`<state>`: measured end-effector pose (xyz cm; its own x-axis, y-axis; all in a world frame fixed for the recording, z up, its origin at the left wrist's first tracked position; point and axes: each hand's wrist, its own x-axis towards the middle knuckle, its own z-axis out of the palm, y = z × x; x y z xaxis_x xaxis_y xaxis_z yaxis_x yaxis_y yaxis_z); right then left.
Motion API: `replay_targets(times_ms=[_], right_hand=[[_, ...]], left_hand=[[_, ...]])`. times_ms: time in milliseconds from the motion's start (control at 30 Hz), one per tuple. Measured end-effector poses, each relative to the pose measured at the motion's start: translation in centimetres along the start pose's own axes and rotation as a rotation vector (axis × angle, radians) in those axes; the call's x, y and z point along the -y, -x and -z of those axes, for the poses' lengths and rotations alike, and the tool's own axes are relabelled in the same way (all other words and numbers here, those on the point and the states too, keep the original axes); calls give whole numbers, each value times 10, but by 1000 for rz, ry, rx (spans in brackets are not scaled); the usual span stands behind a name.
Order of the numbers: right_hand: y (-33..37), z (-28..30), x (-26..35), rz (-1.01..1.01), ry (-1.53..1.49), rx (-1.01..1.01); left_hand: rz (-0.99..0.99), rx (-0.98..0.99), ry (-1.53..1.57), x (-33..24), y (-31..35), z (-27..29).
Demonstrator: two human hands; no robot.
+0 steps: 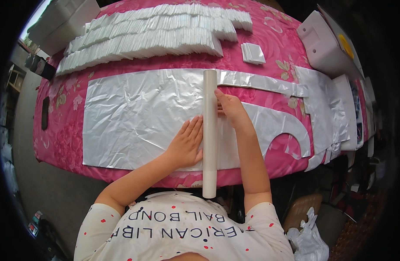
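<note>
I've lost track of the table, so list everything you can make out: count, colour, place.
Roll: one, off-white, centre, across the sheet
Sheet: count unclear, silver, left of centre
Cut pieces: several, silver, right side
Packet rows: three, white, far side
Small stack: one, white, right of the rows
Containers: two, white, far left and far right
Flat object: one, dark, left edge
Tablecloth: one, pink floral, underneath
Plastic bag: one, white, lower right
Dim rim: too unclear to list
Shirt: one, white with red spots, bottom
Left hand: one, bare, roll's left
Right hand: one, bare, roll's right
</note>
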<state>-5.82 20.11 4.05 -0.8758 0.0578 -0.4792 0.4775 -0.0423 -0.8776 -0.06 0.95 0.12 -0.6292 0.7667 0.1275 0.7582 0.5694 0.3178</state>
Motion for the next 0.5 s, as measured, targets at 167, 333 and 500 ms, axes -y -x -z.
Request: replay_targets(times_ms=[167,333,500], right_hand=[[-78,22,-16,173,-1189,-113],[-67,101,10,535,-1356,-256],[-16,93,69,884,-970,59]], left_hand=[[-17,34,-25,-2,-2,3],[1,14,48,0,1,2],[5,15,70,0,1,2]])
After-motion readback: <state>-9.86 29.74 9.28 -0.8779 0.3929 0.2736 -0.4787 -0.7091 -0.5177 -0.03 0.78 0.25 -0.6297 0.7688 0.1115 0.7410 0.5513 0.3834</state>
